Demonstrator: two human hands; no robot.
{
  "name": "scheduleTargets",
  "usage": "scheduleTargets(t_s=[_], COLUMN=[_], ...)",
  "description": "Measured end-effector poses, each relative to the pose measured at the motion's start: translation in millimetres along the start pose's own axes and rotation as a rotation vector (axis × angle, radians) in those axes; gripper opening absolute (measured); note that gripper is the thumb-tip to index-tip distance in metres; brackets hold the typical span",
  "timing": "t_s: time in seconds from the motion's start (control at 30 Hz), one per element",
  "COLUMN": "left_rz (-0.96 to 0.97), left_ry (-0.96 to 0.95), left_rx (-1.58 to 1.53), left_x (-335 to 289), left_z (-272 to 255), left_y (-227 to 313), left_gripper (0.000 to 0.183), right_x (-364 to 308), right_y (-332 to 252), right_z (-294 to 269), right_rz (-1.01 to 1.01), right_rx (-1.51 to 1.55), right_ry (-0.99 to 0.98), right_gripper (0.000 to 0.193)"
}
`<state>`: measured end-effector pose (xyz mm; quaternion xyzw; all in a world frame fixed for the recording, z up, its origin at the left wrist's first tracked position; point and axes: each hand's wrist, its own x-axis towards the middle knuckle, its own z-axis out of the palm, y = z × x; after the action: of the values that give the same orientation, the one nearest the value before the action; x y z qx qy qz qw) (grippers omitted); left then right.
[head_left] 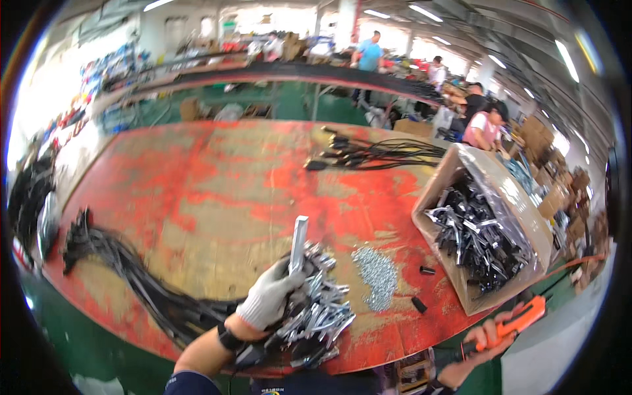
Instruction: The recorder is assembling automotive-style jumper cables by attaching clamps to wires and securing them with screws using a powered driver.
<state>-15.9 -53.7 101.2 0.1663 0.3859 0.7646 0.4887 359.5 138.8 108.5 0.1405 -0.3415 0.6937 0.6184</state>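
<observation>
My left hand (271, 294), in a white knit glove, is closed around a silver metal bar (299, 240) that stands nearly upright. Just beside and below it lies a heap of shiny silver and black parts (322, 308), partly covered by the hand. At the lower right, beyond the table edge, my right hand (488, 337) grips an orange power screwdriver (525, 319); its dark tip points up and to the right. Between the hands, a pile of small silvery screws or similar fasteners (377, 276) is spread on the table, too small to tell exactly.
A plastic-lined cardboard box (434, 227) of black and silver parts sits on the table's right. Black cables lie in a thick bundle (141, 273) on the left and a smaller bunch (378, 153) at the far side. Small black cylinders (419, 304) lie near the box. People work beyond.
</observation>
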Motion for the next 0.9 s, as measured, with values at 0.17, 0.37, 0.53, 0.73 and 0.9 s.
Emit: scheduleTargets(t_s=[0.17,0.37,0.53,0.73,0.9], left_rz=[-0.033,-0.007,-0.03,-0.017,-0.029], left_ry=[-0.029,0.04,0.072,0.055,0.07], left_rx=[-0.155,-0.136,-0.092,-0.134,-0.09], left_x=[12.7,-4.8,8.3,21.0,26.2], left_z=[-25.6,-22.9,-29.6,-33.6,-38.8], left_y=[-9.2,0.2,-9.7,-11.5,-15.0], left_gripper=[0.051,0.051,0.05,0.048,0.047], right_x=[49.2,44.4,42.0,44.7,42.7], right_y=[146.4,251.9,270.2,278.7,283.7], right_z=[64.5,149.1,158.5,154.3,148.2], right_rz=[0.076,-0.071,-0.087,-0.092,-0.064], right_rx=[-0.244,-0.404,-0.477,-0.496,-0.499], right_ry=[-0.095,-0.096,-0.177,-0.165,-0.155], right_gripper=[0.055,0.088,0.092,0.092,0.092])
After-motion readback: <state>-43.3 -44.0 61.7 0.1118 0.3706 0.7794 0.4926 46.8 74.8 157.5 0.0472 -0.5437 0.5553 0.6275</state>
